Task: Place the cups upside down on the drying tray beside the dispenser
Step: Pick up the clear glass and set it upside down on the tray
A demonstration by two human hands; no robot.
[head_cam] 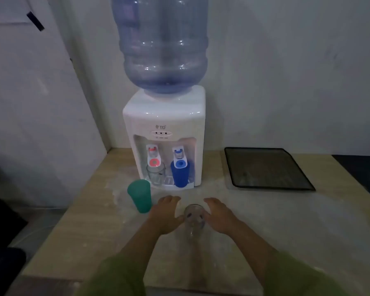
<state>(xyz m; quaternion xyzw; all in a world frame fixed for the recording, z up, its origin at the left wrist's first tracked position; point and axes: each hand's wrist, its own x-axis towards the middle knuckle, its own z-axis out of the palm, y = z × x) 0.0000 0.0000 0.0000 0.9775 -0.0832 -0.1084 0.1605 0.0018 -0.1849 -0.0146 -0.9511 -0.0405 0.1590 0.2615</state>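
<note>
Clear glass cup (194, 215) upright on the worktop (265, 221), directly between both hands. Left hand (166, 214) and right hand (219, 215) open, flanking it, equally near; contact seemingly not made. Drying tray (265, 167) lies far right, bare. Green cup (139, 198) stands left; two more sit under the dispenser (165, 124), glass outline faint.

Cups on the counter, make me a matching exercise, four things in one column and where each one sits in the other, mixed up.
Things:
1. green cup
2. blue cup
3. clear glass
4. tray

Places:
A. under the blue tap
B. right of the dispenser
C. between the two hands
D. on the counter, left of the left hand

Pairs: 1-D, 2-A, 3-C, 4-B
</note>
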